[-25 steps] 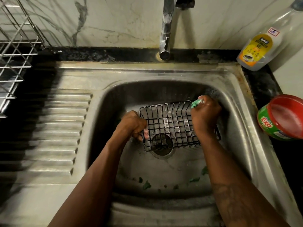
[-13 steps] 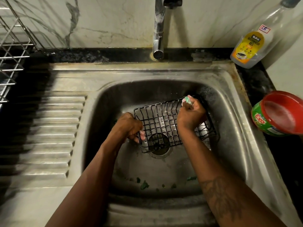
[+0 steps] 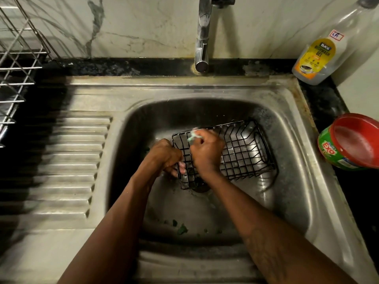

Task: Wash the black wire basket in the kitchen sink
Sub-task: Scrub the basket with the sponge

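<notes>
The basket point(image 3: 246, 152) lies tilted in the bowl of the sink point(image 3: 205, 89). Its near-left corner is over the drain point(image 3: 202, 188) and its far end reaches toward 2 o'clock. My left hand point(image 3: 166, 156) is curled round the wire at the basket's 9 o'clock end, gripping it. My right hand point(image 3: 207, 152) is closed on a pale green scrubber point(image 3: 193, 136), which presses on the rim at the basket's 11 o'clock corner. I judge this to be mid-scrub, with the rinse not yet done, and I see no stream from the tap point(image 3: 202, 48) at 12 o'clock.

What worries me is the balance. Both hands crowd one end, so the 3 o'clock end has nothing steadying it. A hard stroke could pivot the basket in my grip and knock it against the sink wall. If the wire is soapy, my left fingers may slide and the basket would drop onto the drain.

The scrubber looks thin and ragged. It could catch on a wire crossing and tear, or my knuckles could scrape the grid.

Green scraps point(image 3: 182, 229) lie at 6 o'clock in the bowl. Rinse water could carry them to the drain, or up into the mesh I have just cleaned.

The open tub point(image 3: 352, 142) stands on the counter at 3 o'clock, just beside the sink's edge — a wide swing of my right elbow might tip it in
</notes>
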`<state>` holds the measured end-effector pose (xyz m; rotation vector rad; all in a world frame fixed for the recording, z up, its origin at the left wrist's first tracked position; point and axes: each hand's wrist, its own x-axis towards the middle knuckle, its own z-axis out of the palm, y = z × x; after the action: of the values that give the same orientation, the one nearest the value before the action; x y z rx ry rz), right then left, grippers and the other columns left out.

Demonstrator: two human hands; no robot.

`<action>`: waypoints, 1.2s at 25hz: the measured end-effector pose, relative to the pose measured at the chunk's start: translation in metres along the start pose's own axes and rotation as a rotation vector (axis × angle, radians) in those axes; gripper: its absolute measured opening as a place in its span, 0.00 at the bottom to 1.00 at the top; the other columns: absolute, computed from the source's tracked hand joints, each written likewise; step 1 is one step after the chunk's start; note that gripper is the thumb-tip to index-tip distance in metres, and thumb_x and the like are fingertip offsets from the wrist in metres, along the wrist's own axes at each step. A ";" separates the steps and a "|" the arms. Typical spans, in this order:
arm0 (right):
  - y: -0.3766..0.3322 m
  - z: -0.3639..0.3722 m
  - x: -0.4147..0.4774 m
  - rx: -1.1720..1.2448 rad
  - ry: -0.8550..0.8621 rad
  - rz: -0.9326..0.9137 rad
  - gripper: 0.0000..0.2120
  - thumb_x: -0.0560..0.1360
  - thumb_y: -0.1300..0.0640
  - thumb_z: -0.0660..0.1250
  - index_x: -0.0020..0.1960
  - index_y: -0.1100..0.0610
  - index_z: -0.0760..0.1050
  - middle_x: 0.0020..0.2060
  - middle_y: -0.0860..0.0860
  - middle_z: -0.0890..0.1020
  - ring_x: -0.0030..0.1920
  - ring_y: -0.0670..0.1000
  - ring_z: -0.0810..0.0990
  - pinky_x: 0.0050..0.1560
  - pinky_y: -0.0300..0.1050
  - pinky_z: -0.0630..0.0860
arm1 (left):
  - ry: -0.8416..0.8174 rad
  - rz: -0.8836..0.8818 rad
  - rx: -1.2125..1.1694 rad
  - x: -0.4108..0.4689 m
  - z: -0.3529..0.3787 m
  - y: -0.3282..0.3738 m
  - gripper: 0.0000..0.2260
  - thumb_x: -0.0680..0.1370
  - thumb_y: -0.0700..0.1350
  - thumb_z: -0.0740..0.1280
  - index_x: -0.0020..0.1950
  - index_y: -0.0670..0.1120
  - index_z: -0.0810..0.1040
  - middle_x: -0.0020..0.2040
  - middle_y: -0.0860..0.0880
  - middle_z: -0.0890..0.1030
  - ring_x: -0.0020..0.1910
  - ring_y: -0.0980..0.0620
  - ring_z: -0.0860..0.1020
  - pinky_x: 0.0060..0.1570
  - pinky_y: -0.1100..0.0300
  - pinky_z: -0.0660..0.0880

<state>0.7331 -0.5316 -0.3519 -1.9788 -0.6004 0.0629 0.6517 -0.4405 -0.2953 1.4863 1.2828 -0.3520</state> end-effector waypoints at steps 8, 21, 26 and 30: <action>0.038 -0.046 0.045 -0.079 0.248 0.388 0.09 0.71 0.70 0.70 0.47 0.60 0.84 0.40 0.53 0.85 0.39 0.50 0.82 0.35 0.34 0.75 | -0.012 -0.030 -0.002 0.001 -0.002 0.002 0.03 0.83 0.36 0.64 0.54 0.36 0.76 0.39 0.39 0.85 0.35 0.45 0.86 0.38 0.52 0.85; -0.010 0.024 0.001 0.080 -0.195 0.299 0.09 0.71 0.71 0.72 0.44 0.57 0.82 0.39 0.52 0.83 0.37 0.43 0.79 0.32 0.27 0.72 | -0.025 0.012 0.025 -0.002 0.003 0.004 0.08 0.83 0.36 0.64 0.44 0.35 0.75 0.38 0.38 0.84 0.40 0.41 0.85 0.46 0.44 0.84; 0.039 -0.024 0.049 0.076 0.183 0.721 0.16 0.70 0.68 0.72 0.32 0.51 0.73 0.40 0.56 0.86 0.39 0.52 0.86 0.39 0.45 0.83 | -0.017 -0.005 0.004 0.000 0.001 0.001 0.06 0.81 0.31 0.64 0.47 0.39 0.70 0.37 0.39 0.83 0.40 0.40 0.85 0.52 0.43 0.83; 0.036 -0.046 0.058 -0.137 0.122 0.598 0.13 0.69 0.65 0.71 0.31 0.53 0.74 0.34 0.51 0.81 0.41 0.53 0.84 0.35 0.35 0.74 | -0.017 -0.012 0.000 0.001 0.001 0.001 0.05 0.81 0.33 0.65 0.50 0.39 0.70 0.33 0.40 0.83 0.37 0.42 0.86 0.47 0.44 0.84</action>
<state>0.8113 -0.5575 -0.3485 -2.2169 0.0833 0.2711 0.6532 -0.4404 -0.2961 1.4732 1.2784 -0.3714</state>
